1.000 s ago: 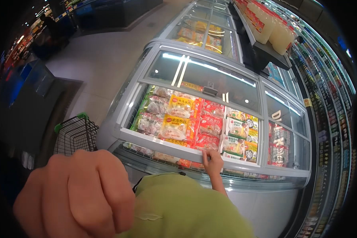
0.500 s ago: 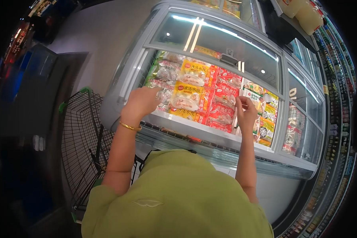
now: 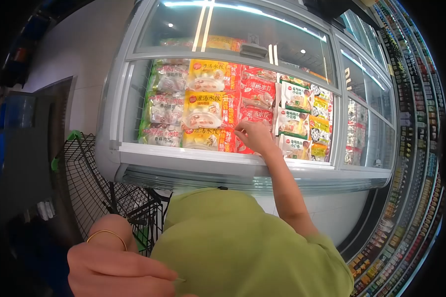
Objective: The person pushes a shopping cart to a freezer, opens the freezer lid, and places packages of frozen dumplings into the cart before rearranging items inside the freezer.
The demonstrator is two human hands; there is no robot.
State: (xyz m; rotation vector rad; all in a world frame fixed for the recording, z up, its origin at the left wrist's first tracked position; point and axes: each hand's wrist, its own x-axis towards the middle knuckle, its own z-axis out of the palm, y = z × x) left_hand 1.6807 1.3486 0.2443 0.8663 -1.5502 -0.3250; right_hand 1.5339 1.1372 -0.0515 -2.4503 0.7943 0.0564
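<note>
Red bags (image 3: pixel 257 95) stacked in the middle of the freezer (image 3: pixel 183 155), partly under our right hand (image 3: pixel 253 136), which reaches in over the freezer's front rim. Its fingers are bent, thumb near forefinger, right at the front red bags; we can't tell whether it pinches one. It hides part of the front ones from us. Yellow bags (image 3: pixel 202 110) just beside them toward the freezer's left end, then green-edged bags (image 3: pixel 164 109) against that end. White-and-green bags (image 3: pixel 293 122) and yellow-green bags (image 3: pixel 320 113) toward the freezer's right. Glass lid (image 3: pixel 228 22) covers the freezer's back part, handle (image 3: pixel 253 50) at its front edge, and blocks straight access to the rear bags. Outside, in front of the freezer, our left hand (image 3: pixel 121 270) has curled fingers by our green shirt (image 3: pixel 233 232); we can't tell if it grips anything. Wire cart (image 3: pixel 79 166) at the freezer's front left; stocked shelves (image 3: pixel 414 148) well right of it.
</note>
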